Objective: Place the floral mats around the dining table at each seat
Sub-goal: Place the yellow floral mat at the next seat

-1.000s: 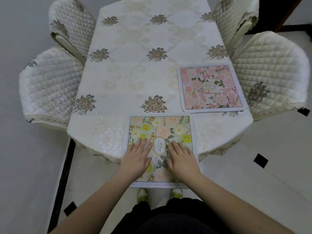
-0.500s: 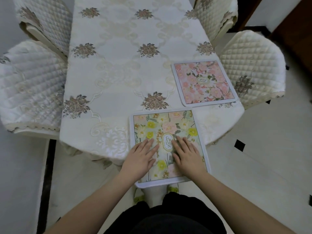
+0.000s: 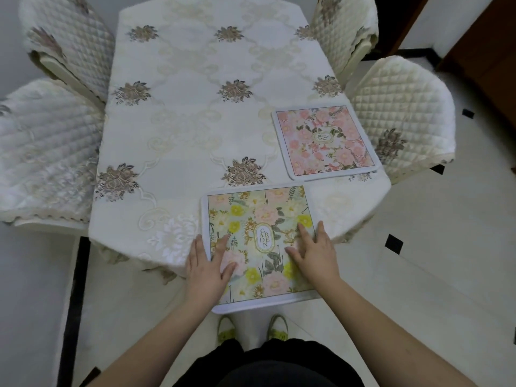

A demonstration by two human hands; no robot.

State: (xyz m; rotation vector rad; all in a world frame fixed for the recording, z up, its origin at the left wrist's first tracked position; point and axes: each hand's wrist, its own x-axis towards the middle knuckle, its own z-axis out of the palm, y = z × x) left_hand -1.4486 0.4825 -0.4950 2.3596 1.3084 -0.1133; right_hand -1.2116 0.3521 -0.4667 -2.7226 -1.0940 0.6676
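Note:
A yellow-and-pink floral mat (image 3: 259, 216) with a "GARDEN" label lies at the near end of the dining table (image 3: 190, 113), its near part hanging past the table edge. My left hand (image 3: 208, 268) rests flat on the mat's left border with straight fingers. My right hand (image 3: 315, 254) lies flat on its right side, fingers spread. A pink floral mat (image 3: 325, 141) lies on the table's right side, in front of a chair.
Four quilted cream chairs surround the table: two on the left (image 3: 47, 152) (image 3: 69, 46) and two on the right (image 3: 402, 113) (image 3: 346, 26). The floor is pale tile with black inlays (image 3: 393, 243). A dark wooden door (image 3: 485, 51) stands at the far right.
Both hands have slid apart from the mat's middle toward its left and right sides. The mat now lies squarer to the table's end.

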